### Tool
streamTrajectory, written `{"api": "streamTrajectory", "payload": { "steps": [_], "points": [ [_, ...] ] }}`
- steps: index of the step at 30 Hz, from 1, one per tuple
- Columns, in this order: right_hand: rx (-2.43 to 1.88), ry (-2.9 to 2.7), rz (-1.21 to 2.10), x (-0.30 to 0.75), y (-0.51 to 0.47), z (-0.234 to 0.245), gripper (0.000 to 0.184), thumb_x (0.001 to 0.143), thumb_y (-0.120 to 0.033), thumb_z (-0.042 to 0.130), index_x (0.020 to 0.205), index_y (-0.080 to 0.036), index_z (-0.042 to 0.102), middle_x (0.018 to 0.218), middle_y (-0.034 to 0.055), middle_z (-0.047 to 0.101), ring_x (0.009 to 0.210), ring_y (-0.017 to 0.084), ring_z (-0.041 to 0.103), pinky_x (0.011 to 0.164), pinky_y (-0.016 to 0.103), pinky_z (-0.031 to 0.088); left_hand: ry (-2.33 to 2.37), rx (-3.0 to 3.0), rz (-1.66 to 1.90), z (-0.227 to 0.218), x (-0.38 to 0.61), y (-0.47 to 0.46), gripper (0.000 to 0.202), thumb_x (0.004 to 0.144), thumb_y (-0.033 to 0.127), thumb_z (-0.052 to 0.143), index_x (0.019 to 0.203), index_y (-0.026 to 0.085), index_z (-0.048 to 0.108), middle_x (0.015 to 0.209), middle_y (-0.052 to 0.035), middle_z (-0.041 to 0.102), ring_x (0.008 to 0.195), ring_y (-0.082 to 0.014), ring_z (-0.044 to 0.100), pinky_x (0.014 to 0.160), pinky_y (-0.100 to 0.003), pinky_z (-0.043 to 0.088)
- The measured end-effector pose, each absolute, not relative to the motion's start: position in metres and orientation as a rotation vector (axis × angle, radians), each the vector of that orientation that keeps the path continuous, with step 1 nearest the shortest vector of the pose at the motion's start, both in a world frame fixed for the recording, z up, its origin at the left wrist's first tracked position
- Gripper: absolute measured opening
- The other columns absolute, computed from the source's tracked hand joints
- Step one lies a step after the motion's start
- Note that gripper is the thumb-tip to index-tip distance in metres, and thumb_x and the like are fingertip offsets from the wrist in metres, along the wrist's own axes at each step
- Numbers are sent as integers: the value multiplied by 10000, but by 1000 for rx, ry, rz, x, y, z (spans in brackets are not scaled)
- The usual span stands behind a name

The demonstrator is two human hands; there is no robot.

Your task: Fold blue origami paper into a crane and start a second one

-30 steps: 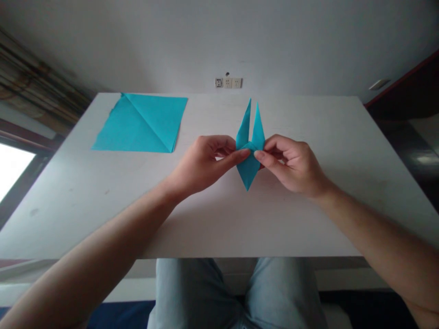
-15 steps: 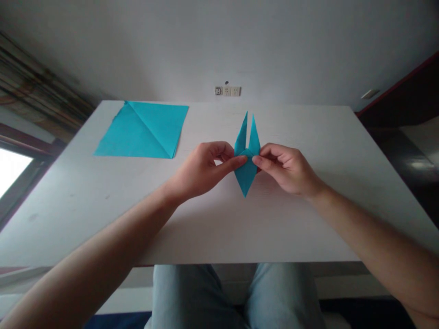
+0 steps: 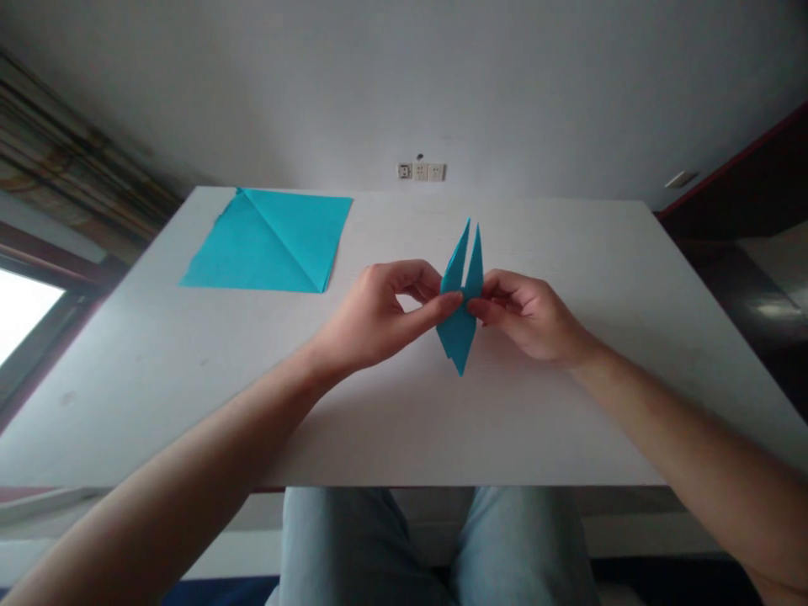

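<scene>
A small folded blue paper piece point(image 3: 459, 332) with two narrow points sticking up and one point down is held just above the white table point(image 3: 568, 404). My left hand point(image 3: 379, 316) pinches its left side between thumb and fingers. My right hand point(image 3: 530, 316) pinches its right side the same way. The two upper points stand close together and the piece is turned nearly edge-on to me.
A flat square sheet of blue paper point(image 3: 268, 244) with a diagonal crease lies at the table's far left. A wall with a row of sockets point(image 3: 421, 172) stands behind the table. A window is at the left, and my legs show under the near edge.
The folded piece has been squeezed narrower and turned slightly, its upper points now closer together. Both hands kept their pinch and shifted a little to the right.
</scene>
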State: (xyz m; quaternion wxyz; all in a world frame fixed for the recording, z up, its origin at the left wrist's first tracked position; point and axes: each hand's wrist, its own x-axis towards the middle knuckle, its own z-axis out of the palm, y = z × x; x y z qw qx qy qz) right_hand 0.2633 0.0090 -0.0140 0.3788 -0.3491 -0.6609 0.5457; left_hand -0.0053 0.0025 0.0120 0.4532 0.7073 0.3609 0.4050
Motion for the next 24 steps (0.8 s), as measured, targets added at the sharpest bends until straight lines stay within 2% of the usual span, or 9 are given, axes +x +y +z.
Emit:
{"api": "streamTrajectory", "payload": {
  "steps": [3, 7, 10, 13, 15, 18, 20, 24],
  "points": [
    [-846, -1662, 1490, 264, 9, -14, 323, 1069, -539, 1006, 1040, -275, 820, 876, -25, 760, 781, 156, 666, 695, 305, 553, 702, 1556, 976, 11, -3, 3, 483, 971, 604, 1093, 1057, 240, 787, 920, -21, 846, 810, -197, 819, 745, -320, 693],
    [-712, -1626, 1525, 263, 8, -15, 328, 1044, -416, 1050, 1185, -341, 763, 1021, -55, 843, 824, 161, 765, 693, 295, 613, 545, 1433, 1006, 9, 1, 2, 480, 1006, 520, 1091, 1259, 255, 781, 933, 2, 855, 798, -185, 857, 751, -295, 730],
    [-652, -1584, 1467, 262, 6, -16, 431, 1017, -325, 1071, 1183, -365, 675, 1075, -95, 829, 737, 126, 767, 621, 261, 605, 592, 1449, 1010, 8, 3, 0, 497, 988, 529, 1107, 1266, 248, 805, 994, -21, 870, 863, -206, 892, 797, -309, 757],
    [-683, -1593, 1383, 262, 3, -16, 446, 1000, -388, 1089, 1142, -362, 667, 1143, -79, 804, 694, 120, 738, 554, 265, 589, 611, 1469, 1007, 6, 4, -1, 504, 995, 591, 1088, 1225, 234, 817, 1015, -42, 865, 884, -216, 900, 806, -320, 758],
    [-715, -1601, 1323, 261, 2, -14, 438, 981, -429, 1106, 1129, -361, 699, 1115, -67, 784, 697, 126, 716, 538, 267, 581, 601, 1490, 1029, 4, 4, 0, 515, 990, 586, 1094, 1249, 243, 810, 997, -26, 850, 844, -200, 888, 787, -313, 750],
    [-717, -1597, 1253, 260, 0, -11, 409, 967, -422, 1119, 1105, -346, 742, 1000, -64, 749, 679, 122, 681, 548, 259, 577, 600, 1546, 1061, -1, 3, 2, 589, 968, 566, 1115, 1358, 272, 784, 994, 2, 827, 807, -184, 873, 763, -299, 740],
    [-698, -1610, 1264, 260, 0, -9, 387, 976, -433, 1110, 1125, -334, 767, 1008, -46, 767, 691, 126, 693, 564, 262, 597, 591, 1587, 1061, -4, 3, 4, 640, 952, 551, 1129, 1410, 280, 773, 1014, 7, 819, 817, -180, 870, 763, -292, 735],
    [-635, -1653, 1349, 261, -3, -6, 384, 998, -390, 1078, 1211, -334, 764, 1071, -21, 811, 756, 152, 766, 619, 277, 663, 613, 1615, 1041, -9, 5, 3, 601, 942, 548, 1138, 1358, 279, 797, 999, 1, 812, 799, -172, 834, 736, -298, 711]
  ]
}}
